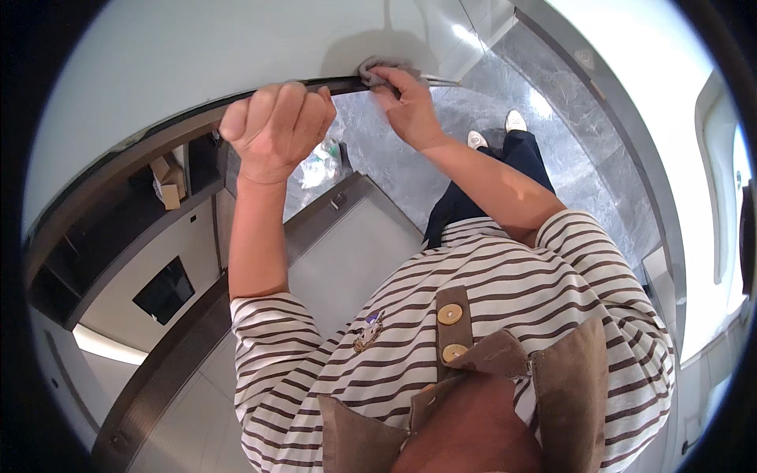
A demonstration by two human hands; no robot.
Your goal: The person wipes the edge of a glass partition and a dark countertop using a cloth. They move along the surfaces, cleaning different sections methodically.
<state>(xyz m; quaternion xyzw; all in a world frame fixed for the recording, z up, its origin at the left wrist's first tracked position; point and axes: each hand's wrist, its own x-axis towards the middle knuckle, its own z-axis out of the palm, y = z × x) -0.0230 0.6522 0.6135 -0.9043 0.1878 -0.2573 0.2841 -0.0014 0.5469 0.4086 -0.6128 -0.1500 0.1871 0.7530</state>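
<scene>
In my right hand [410, 110] is a bunched grey cloth [388, 65], pressed against the dark edge strip [347, 85] along a pale panel [213, 59]. The fingers are bent over the cloth. To its left, my left hand [277, 130] is closed over the same strip, knuckles up. Its fingertips are hidden behind the knuckles. Both arms are raised and reach away from my striped shirt.
On the left, a dark shelf [102, 217] carries an open cardboard box [168, 183]. A framed pale panel [355, 244] stands open near my body. Clear plastic [322, 164] lies on the grey marbled floor [367, 146], where my shoes [515, 121] show.
</scene>
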